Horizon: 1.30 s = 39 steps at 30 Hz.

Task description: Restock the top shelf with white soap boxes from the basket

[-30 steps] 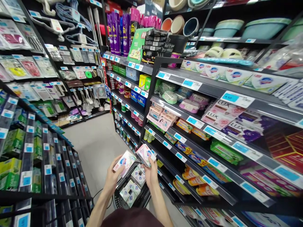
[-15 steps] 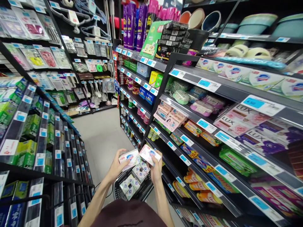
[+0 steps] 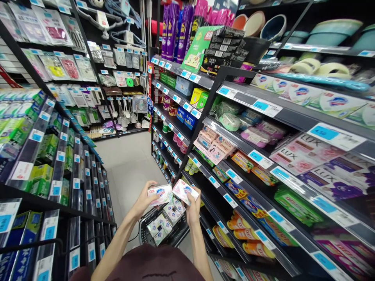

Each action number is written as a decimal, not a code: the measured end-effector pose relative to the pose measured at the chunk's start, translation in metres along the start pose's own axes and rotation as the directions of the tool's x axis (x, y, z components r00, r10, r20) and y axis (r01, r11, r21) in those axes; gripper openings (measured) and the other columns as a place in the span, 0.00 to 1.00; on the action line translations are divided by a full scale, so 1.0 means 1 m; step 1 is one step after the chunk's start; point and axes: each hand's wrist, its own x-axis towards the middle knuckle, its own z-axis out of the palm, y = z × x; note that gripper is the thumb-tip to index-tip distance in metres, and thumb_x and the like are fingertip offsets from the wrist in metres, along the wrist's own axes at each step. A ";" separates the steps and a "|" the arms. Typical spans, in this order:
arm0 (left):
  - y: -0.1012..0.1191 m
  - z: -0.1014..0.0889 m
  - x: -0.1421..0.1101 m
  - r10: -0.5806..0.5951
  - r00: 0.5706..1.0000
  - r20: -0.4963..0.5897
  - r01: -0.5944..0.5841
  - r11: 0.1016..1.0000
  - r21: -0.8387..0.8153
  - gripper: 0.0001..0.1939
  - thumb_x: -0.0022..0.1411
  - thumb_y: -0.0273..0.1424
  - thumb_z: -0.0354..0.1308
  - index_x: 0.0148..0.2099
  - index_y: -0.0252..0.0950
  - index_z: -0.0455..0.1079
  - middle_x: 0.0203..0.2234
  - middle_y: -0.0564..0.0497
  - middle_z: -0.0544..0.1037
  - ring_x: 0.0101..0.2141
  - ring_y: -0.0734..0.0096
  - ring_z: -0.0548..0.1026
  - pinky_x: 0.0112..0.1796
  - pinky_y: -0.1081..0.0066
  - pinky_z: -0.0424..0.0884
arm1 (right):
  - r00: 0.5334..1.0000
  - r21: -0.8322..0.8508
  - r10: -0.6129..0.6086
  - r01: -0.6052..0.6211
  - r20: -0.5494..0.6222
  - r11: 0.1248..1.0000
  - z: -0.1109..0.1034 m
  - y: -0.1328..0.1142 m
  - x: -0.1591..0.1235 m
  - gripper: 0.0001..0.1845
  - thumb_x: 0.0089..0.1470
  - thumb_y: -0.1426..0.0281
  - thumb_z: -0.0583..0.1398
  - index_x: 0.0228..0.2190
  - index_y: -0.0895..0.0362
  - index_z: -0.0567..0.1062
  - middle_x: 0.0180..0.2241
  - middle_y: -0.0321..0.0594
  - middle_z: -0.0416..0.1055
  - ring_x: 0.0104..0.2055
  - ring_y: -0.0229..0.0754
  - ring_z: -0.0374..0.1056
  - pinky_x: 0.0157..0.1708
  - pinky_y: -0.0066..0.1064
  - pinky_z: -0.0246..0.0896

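Note:
My left hand [image 3: 144, 202] grips a white soap box [image 3: 160, 194] with a blue and red logo. My right hand [image 3: 193, 207] grips a second, pinkish soap box [image 3: 185, 191] of the same brand. Both boxes are held side by side, close together, above a black wire basket [image 3: 146, 226] on the floor. Several more soap boxes [image 3: 165, 218] of that kind lie in the basket. Both forearms reach forward from the bottom of the view.
A store aisle runs ahead. Dark shelves [image 3: 263, 164] on the right carry soap packs, tins and price tags; basins stand on top. A lower rack [image 3: 52, 164] with green boxes stands on the left. Hanging goods [image 3: 117, 97] close the aisle's far end. Pale floor [image 3: 129, 171] lies between.
Both hands have drawn the two soap boxes closer together and slightly lower over the basket. The camera view has shifted a little to the left.

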 end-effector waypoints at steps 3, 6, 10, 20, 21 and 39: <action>-0.002 0.000 -0.002 -0.001 1.000 0.004 0.001 1.000 -0.030 0.27 0.53 0.35 0.67 0.52 0.41 0.60 0.39 0.48 0.73 0.32 0.59 0.77 0.24 0.66 0.76 | 1.000 0.001 0.001 -0.001 -0.012 1.000 -0.004 0.003 0.001 0.27 0.50 0.57 0.67 0.47 0.51 0.65 0.37 0.34 0.71 0.28 0.36 0.66 0.24 0.26 0.59; -0.003 -0.001 -0.004 -0.034 0.999 0.041 0.038 0.994 -0.103 0.26 0.55 0.36 0.67 0.52 0.41 0.60 0.40 0.48 0.74 0.33 0.59 0.77 0.26 0.65 0.77 | 1.000 0.017 0.014 -0.014 -0.011 1.000 -0.005 0.002 -0.001 0.24 0.55 0.52 0.64 0.48 0.50 0.66 0.37 0.35 0.71 0.30 0.38 0.67 0.24 0.27 0.59; -0.002 -0.001 -0.007 -0.058 0.997 0.056 0.069 0.975 -0.210 0.28 0.55 0.36 0.69 0.54 0.40 0.62 0.39 0.48 0.77 0.33 0.59 0.78 0.28 0.64 0.78 | 1.000 0.059 0.027 -0.028 0.003 0.998 -0.005 -0.002 -0.002 0.25 0.59 0.47 0.61 0.49 0.50 0.67 0.37 0.36 0.72 0.29 0.37 0.66 0.23 0.26 0.57; -0.011 0.008 -0.012 -0.049 0.999 -0.001 0.019 0.409 -0.912 0.07 0.61 0.21 0.60 0.43 0.32 0.70 0.31 0.51 0.70 0.22 0.83 0.63 0.16 0.88 0.58 | 0.961 0.464 0.251 -0.277 0.118 0.841 -0.020 -0.017 -0.002 0.19 0.56 0.52 0.65 0.40 0.53 0.74 0.31 0.33 0.69 0.24 0.31 0.56 0.19 0.22 0.50; -0.013 0.010 -0.015 -0.032 0.998 -0.049 -0.031 0.410 -0.912 0.08 0.62 0.21 0.60 0.44 0.33 0.71 0.31 0.52 0.69 0.21 0.84 0.61 0.16 0.89 0.57 | 0.958 0.483 0.245 -0.287 0.149 0.827 -0.021 -0.018 -0.002 0.18 0.58 0.54 0.65 0.41 0.53 0.75 0.31 0.34 0.68 0.25 0.31 0.55 0.19 0.22 0.50; -0.020 0.018 -0.020 0.046 0.989 0.141 0.146 -0.132 -0.980 0.13 0.68 0.13 0.51 0.46 0.36 0.62 0.28 0.58 0.70 0.23 0.85 0.71 0.20 0.90 0.64 | 0.957 0.873 -0.103 -0.199 0.271 0.445 -0.017 -0.003 -0.001 0.10 0.62 0.79 0.58 0.42 0.53 0.73 0.25 0.25 0.67 0.16 0.24 0.55 0.16 0.13 0.51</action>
